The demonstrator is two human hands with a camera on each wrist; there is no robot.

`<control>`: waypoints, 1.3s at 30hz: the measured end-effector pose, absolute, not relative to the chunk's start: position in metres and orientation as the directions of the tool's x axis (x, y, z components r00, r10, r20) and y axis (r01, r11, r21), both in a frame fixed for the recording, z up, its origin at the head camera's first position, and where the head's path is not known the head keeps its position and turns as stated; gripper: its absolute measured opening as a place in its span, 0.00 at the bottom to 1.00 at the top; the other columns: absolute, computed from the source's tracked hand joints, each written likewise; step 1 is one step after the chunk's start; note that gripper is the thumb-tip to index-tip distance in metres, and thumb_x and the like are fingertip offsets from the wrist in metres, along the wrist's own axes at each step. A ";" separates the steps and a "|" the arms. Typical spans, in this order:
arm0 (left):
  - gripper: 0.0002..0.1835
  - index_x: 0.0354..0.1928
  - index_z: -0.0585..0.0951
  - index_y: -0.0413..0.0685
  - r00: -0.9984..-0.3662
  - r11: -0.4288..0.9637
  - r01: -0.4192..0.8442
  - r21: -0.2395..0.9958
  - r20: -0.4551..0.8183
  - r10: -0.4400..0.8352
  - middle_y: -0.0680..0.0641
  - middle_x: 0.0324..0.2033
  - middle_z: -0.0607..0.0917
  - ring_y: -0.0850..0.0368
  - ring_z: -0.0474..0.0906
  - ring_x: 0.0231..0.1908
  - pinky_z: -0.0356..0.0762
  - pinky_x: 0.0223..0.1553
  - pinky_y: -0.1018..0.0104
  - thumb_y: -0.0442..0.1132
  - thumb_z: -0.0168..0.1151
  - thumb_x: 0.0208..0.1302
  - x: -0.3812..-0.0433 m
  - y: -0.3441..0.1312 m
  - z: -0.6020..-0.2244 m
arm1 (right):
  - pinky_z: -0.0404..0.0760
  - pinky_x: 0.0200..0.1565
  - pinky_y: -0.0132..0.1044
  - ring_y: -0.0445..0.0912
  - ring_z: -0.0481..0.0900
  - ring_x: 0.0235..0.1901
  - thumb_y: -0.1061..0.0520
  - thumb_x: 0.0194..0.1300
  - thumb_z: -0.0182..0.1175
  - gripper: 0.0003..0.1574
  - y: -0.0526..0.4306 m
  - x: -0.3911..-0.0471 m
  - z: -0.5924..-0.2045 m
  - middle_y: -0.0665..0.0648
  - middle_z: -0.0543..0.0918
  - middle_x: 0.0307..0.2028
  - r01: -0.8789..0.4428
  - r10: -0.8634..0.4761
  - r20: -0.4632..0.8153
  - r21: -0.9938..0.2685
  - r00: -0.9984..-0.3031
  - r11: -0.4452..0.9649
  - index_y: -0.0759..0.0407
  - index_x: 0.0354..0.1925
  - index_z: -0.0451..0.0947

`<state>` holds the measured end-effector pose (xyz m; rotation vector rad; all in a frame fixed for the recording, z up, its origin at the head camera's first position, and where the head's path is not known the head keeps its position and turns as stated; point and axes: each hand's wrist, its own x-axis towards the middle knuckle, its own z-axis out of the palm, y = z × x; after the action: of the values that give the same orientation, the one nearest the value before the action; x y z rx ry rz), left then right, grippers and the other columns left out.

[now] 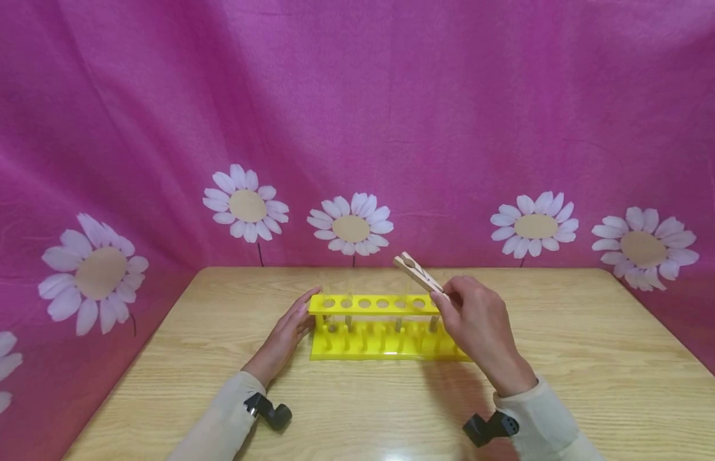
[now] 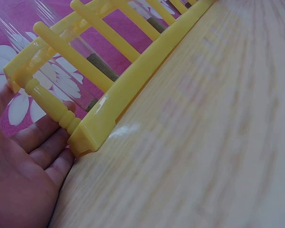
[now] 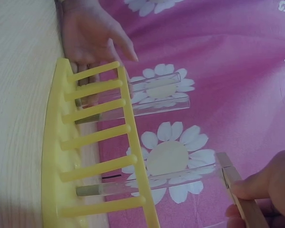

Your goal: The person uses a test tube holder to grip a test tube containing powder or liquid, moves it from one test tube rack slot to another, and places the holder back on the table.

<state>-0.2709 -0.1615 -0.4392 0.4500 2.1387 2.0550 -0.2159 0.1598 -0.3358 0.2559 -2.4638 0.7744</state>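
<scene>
A yellow test tube rack [image 1: 386,353] stands on the table with several clear test tubes in it, each holding a little dark greenish matter at the bottom. My left hand [image 1: 284,338] rests at the rack's left end, its extended fingers [image 2: 50,147] touching the end post and reaching behind it. Between the thumb and fingers of my right hand [image 1: 483,326] is a wooden test tube clamp [image 1: 418,274], like a clothespin, tilted up to the left. In the right wrist view, the clamp's tip lies right by the mouth of one test tube [image 3: 115,188]. Two other tubes [image 3: 168,104] stand near my left hand.
The wood-grain table [image 1: 357,410] runs around the rack. Behind and at the sides hangs a magenta cloth [image 1: 438,128] with large white daisies. A black wrist camera [image 1: 268,412] sits on the left sleeve, another [image 1: 490,428] on the right.
</scene>
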 end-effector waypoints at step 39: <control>0.31 0.74 0.56 0.62 -0.947 0.031 0.126 0.992 0.111 0.302 0.51 0.74 0.52 0.41 0.54 0.71 0.49 0.71 0.46 0.60 0.39 0.74 -0.272 -0.161 -0.440 | 0.67 0.24 0.37 0.48 0.67 0.24 0.55 0.61 0.67 0.10 0.178 -0.213 -0.320 0.55 0.74 0.25 -0.312 0.066 0.605 -0.497 -0.793 0.810 0.61 0.33 0.79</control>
<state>-0.2716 -0.1607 -0.4400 0.4520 2.1578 2.0518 -0.2128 0.1783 -0.3201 0.1804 -2.3668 0.7920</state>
